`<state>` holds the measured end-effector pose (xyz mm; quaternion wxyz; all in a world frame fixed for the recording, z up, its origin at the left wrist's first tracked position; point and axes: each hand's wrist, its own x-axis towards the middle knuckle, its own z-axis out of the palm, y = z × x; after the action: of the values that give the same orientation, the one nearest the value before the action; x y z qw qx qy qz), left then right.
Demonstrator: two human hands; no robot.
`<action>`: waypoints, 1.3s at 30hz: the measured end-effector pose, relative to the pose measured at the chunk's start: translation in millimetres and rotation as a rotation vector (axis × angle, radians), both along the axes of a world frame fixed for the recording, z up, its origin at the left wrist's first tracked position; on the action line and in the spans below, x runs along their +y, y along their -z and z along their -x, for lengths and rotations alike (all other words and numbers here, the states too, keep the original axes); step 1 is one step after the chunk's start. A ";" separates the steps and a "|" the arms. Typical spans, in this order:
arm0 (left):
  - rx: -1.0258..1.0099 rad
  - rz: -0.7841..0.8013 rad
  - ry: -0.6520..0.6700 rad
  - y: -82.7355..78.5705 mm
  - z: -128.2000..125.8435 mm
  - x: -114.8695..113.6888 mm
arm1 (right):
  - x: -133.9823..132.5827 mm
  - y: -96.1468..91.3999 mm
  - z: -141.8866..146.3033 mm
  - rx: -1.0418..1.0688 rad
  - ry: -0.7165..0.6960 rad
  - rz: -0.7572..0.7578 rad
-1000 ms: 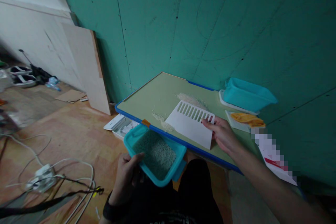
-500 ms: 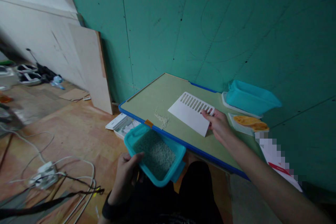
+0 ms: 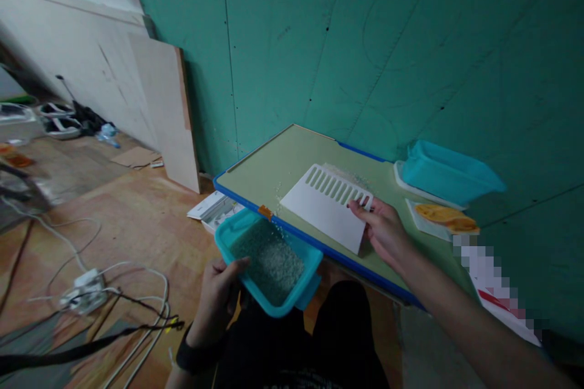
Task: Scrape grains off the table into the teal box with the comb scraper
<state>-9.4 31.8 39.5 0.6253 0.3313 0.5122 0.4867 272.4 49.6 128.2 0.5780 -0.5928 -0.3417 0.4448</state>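
Gripping the near left side of a turquoise tub (image 3: pixel 276 312), the left hand (image 3: pixel 221 292) shows its thumb laid over the rim; its fingers pass beneath and are largely hidden, so their exact hold cannot be confirmed. The tub sits below the near edge of the table (image 3: pixel 292 152), its far side partly covered by that edge, and contains pale grains (image 3: pixel 276 264); their depth cannot be read. A few grains are in the air between the table edge and the tub, near a piece of orange tape (image 3: pixel 265 212). The right hand (image 3: pixel 385 228) is closed on the right end of a white slotted scraper (image 3: pixel 319 213), thumb on the upper face, remaining fingers mostly concealed behind it. The scraper is tilted over the tabletop and partly screens a strip of loose grains (image 3: pixel 351 176) on its far side; contact of its lower edge with the surface cannot be verified. At right stand a second turquoise tub (image 3: pixel 456 173) and a yellow item (image 3: pixel 447 219), kind unclear. A white article (image 3: pixel 506 301) at far right is pixelated. Under the table's left side, an open white box (image 3: pixel 216 213) is partly obscured.
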 end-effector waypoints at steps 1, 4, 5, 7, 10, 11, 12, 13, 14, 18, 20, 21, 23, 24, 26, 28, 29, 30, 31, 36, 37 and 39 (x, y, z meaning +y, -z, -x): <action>0.004 -0.009 0.005 0.5 1.3 0.6 | 9.3 0.1 -1.6 -0.006 0.039 -0.026; 0.001 -0.015 -0.013 2.0 6.3 4.0 | 47.8 5.0 -8.1 -0.061 0.126 -0.120; -0.001 -0.011 -0.020 2.5 8.2 5.5 | 61.9 7.9 -10.1 -0.097 0.141 -0.147; -0.007 -0.002 -0.027 3.4 12.2 8.7 | 87.6 14.2 -12.6 -0.179 0.167 -0.188; -0.016 -0.007 -0.041 3.8 17.5 12.6 | 112.0 21.3 -10.9 -0.239 0.175 -0.185; -0.020 -0.011 -0.048 3.7 18.9 13.5 | 115.4 22.4 -8.7 -0.224 0.155 -0.166; -0.022 -0.014 -0.052 3.5 20.2 14.3 | 116.4 22.9 -5.9 -0.195 0.124 -0.141; -0.024 -0.015 -0.057 3.2 21.2 14.9 | 115.4 22.6 -2.6 -0.157 0.082 -0.115; -0.025 -0.014 -0.062 3.0 21.9 15.5 | 112.7 21.9 1.1 -0.118 0.035 -0.090; -0.042 -0.001 -0.074 3.5 23.1 17.0 | 92.2 16.0 15.9 -0.023 -0.113 -0.018; -0.050 0.005 -0.069 4.4 22.8 17.1 | 80.1 13.0 21.9 -0.014 -0.148 0.013; -0.050 0.005 -0.065 4.9 22.6 16.9 | 74.2 11.9 24.4 -0.014 -0.158 0.026; -0.039 -0.005 -0.062 5.8 21.8 16.3 | 63.2 10.7 28.6 -0.014 -0.173 0.044; -0.033 -0.010 -0.061 6.0 21.3 15.8 | 58.2 10.7 30.3 -0.009 -0.178 0.048; -0.024 -0.016 -0.061 5.7 20.1 14.6 | 49.7 11.6 33.3 0.008 -0.174 0.048; -0.020 -0.015 -0.058 4.3 18.3 12.9 | 42.9 12.7 36.0 0.032 -0.155 0.037; -0.017 -0.015 -0.057 3.2 17.2 11.9 | 40.1 13.2 37.5 0.044 -0.146 0.028; -0.013 -0.017 -0.057 1.9 15.8 10.7 | 37.6 13.4 39.0 0.051 -0.143 0.023; -0.010 -0.021 -0.060 0.4 14.3 9.4 | 35.3 13.3 40.7 0.052 -0.148 0.022; 0.001 -0.040 -0.060 -5.1 5.8 1.4 | 23.2 5.8 46.1 0.021 -0.198 0.004; 0.005 -0.039 -0.059 -5.4 4.2 -0.2 | 19.8 2.8 44.0 0.021 -0.188 -0.010; 0.009 -0.029 -0.064 -5.3 0.9 -3.1 | 10.3 -3.8 33.3 0.002 -0.126 -0.038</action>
<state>-10.3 28.7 44.8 0.6021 0.3260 0.5184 0.5124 239.1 59.9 132.1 0.5603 -0.5588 -0.3860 0.4742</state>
